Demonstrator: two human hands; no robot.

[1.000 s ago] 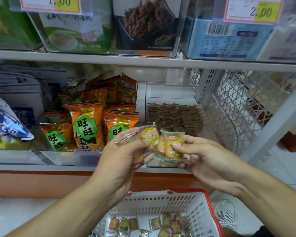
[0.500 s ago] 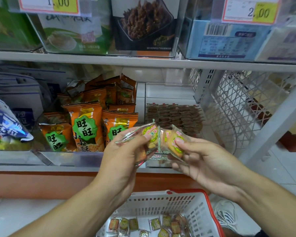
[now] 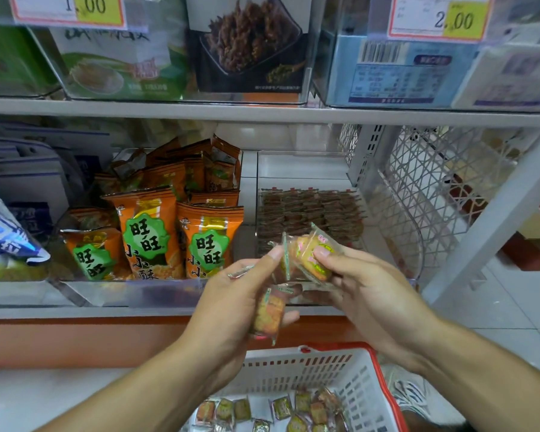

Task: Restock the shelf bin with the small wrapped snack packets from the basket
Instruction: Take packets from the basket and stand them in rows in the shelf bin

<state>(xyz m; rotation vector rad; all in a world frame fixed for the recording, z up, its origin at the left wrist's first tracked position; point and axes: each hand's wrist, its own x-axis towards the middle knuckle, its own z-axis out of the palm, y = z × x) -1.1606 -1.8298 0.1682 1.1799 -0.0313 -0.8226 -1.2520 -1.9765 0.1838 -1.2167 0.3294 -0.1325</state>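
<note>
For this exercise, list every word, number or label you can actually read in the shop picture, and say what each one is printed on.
"1.00": price tag on the upper shelf, left.
"2.00": price tag on the upper shelf, right.
"旺旺" and "小小酥": orange snack bags on the lower shelf.
Too small or blurred to read: the blue box label, the packets in both hands, the packets in the basket.

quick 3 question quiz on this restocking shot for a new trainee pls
1. True or false: both hands hold wrapped snack packets.
2. What colour is the rim of the basket? A red, B blue, C green.
3. Which price tag hangs above the orange bags?

Key:
1. True: the left hand grips a packet, and the right hand pinches another packet.
2. A.
3. The 1.00 tag; the 2.00 tag is further right.
</note>
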